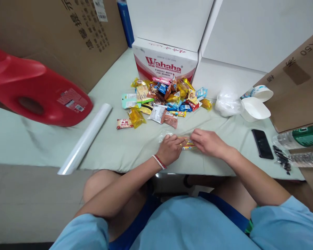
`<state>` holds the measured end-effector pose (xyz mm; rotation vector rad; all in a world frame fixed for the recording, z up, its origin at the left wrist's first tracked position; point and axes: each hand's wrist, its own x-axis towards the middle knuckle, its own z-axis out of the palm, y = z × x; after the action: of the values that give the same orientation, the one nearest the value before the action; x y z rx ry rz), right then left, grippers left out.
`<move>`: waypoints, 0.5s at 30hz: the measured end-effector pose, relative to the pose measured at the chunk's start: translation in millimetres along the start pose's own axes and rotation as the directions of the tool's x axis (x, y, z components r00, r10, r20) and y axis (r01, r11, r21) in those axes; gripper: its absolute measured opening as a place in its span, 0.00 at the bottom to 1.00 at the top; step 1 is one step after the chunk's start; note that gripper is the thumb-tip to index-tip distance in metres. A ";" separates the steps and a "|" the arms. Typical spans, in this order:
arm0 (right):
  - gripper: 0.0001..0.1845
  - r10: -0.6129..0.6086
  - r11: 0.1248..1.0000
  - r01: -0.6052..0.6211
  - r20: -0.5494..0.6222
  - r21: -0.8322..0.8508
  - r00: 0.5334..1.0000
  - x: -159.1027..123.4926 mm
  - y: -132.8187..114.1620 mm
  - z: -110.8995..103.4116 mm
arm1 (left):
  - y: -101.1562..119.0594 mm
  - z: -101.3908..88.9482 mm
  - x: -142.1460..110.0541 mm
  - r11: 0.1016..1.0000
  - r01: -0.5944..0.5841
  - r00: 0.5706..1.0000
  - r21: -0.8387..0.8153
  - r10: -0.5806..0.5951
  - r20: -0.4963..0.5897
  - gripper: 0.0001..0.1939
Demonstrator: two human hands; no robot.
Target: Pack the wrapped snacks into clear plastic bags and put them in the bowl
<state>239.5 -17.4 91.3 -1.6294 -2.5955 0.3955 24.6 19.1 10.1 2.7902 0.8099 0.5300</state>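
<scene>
A clear plastic bag [165, 134] lies near the front of the cloth-covered table, with yellow-and-red stick-shaped snack packets [189, 147] inside or under it; which of the two I cannot tell. My left hand [171, 149], wearing a red-and-white bracelet, presses down and grips the bag's left part. At its right end, my right hand [207, 141] is closed in a pinch on the plastic, fingertips partly hidden. Beyond both hands is a heap of wrapped snacks [169, 95]. A silver-white packet [157, 113] and a brown packet [170, 119] lie at the heap's front edge.
A white roll [86, 139] and red jug [67, 100] are on the left. Behind the snacks stands a Wahaha box [164, 62]. On the right are a crumpled plastic bag [228, 104], white bowl [256, 109], phone [262, 144] and bottles [306, 136].
</scene>
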 end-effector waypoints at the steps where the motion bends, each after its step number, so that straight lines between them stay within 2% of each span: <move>1: 0.17 -0.001 1.000 0.001 0.063 -0.006 0.998 -5.2 -4.7 7.1 | -1.8 0.2 0.2 0.999 0.027 1.000 -0.024 -0.026 0.004 0.16; 3: 0.21 -0.015 1.000 0.014 0.127 0.011 0.992 -11.3 -9.8 23.1 | -8.4 -0.2 0.1 0.990 0.096 0.995 -0.104 -0.096 0.006 0.14; 5: 0.25 -0.003 1.000 0.000 0.128 0.028 0.992 -13.1 -11.2 37.2 | -19.8 -2.3 -0.2 0.957 0.173 0.983 -0.235 -0.182 -0.016 0.12; 7: 0.28 0.031 0.999 -0.033 0.122 0.018 0.992 -12.6 -12.5 46.0 | -34.7 -5.7 0.4 0.891 0.273 0.944 -0.363 -0.321 -0.078 0.12; 8: 0.28 0.043 0.999 -0.044 0.122 0.003 0.992 -11.9 -13.9 48.3 | -42.4 -7.7 1.5 0.847 0.344 0.898 -0.405 -0.423 -0.122 0.12; 10: 0.27 0.058 0.998 -0.055 0.113 -0.033 0.992 -10.1 -18.7 49.6 | -55.1 -11.8 4.9 0.746 0.490 0.751 -0.452 -0.624 -0.216 0.13; 11: 0.25 0.066 0.997 -0.061 0.102 -0.048 0.993 -9.0 -21.8 49.2 | -59.0 -13.8 6.7 0.703 0.542 0.687 -0.461 -0.686 -0.239 0.14; 12: 0.24 0.078 0.996 -0.073 0.089 -0.058 0.993 -8.0 -24.9 48.6 | -60.9 -15.7 8.2 0.678 0.575 0.663 -0.458 -0.714 -0.226 0.16; 13: 0.23 0.091 0.994 -0.087 0.077 -0.060 0.993 -7.0 -27.8 48.1 | -60.9 -17.5 8.9 0.674 0.594 0.679 -0.439 -0.712 -0.176 0.18; 15: 0.22 0.118 0.993 -0.116 0.056 -0.038 0.991 -5.7 -31.9 48.2 | -56.3 -20.8 7.9 0.711 0.602 0.761 -0.363 -0.649 -0.011 0.21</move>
<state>205.5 -44.7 53.0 -1.8140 -2.5689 0.4121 -4.3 72.0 16.0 1.9921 1.4583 0.6521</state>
